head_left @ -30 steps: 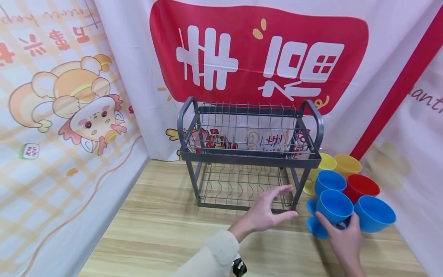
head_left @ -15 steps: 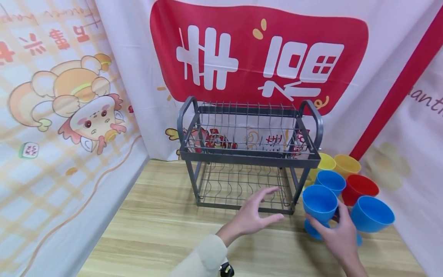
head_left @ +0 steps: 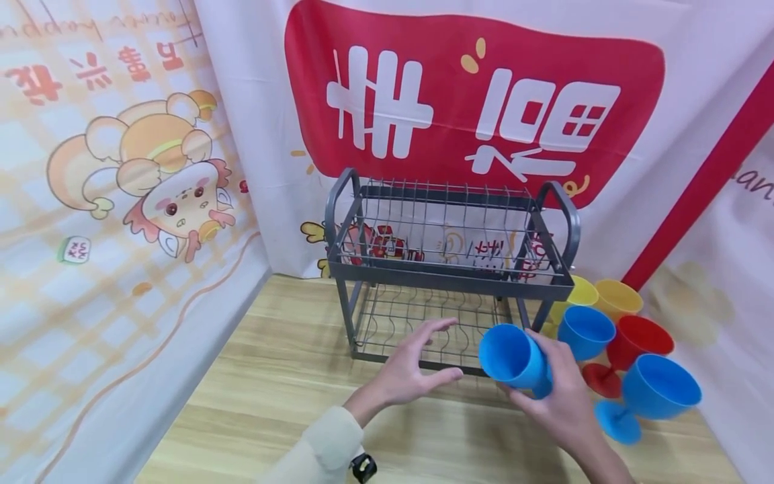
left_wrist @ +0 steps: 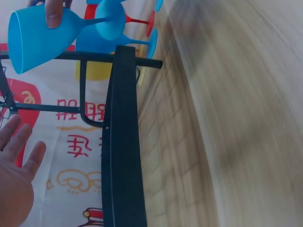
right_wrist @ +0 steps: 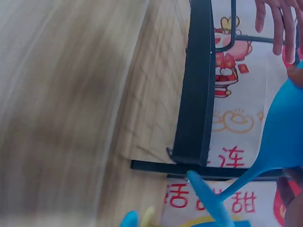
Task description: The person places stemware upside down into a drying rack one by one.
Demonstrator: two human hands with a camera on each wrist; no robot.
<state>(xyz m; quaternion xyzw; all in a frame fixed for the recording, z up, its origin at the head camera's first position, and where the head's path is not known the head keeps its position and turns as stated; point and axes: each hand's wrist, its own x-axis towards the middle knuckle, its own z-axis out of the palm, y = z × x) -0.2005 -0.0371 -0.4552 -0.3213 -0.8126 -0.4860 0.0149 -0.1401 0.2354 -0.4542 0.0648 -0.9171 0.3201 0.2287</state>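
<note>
My right hand [head_left: 562,396] holds a blue plastic goblet [head_left: 514,359] by its bowl, in front of the rack's right end. The goblet leans with its mouth toward the left; its stem and round foot show in the right wrist view, where the bowl [right_wrist: 284,127] runs off the edge. To its left, my left hand [head_left: 402,376] is held with fingers spread and nothing in them, near the front of the lower tier. Both hands are before a dark grey two-tier dish rack [head_left: 447,277] with wire shelves.
Right of the rack stand a near blue goblet [head_left: 662,386], another blue goblet [head_left: 586,333], a red goblet [head_left: 637,339] and two yellow goblets [head_left: 618,299], close together. A printed cloth [head_left: 242,101] hangs behind and at the sides of the wooden table [head_left: 242,403].
My right hand has lifted the blue goblet from the group, moved it left and tipped its mouth leftward. The left hand has drifted left, still empty. The head view has shifted slightly.
</note>
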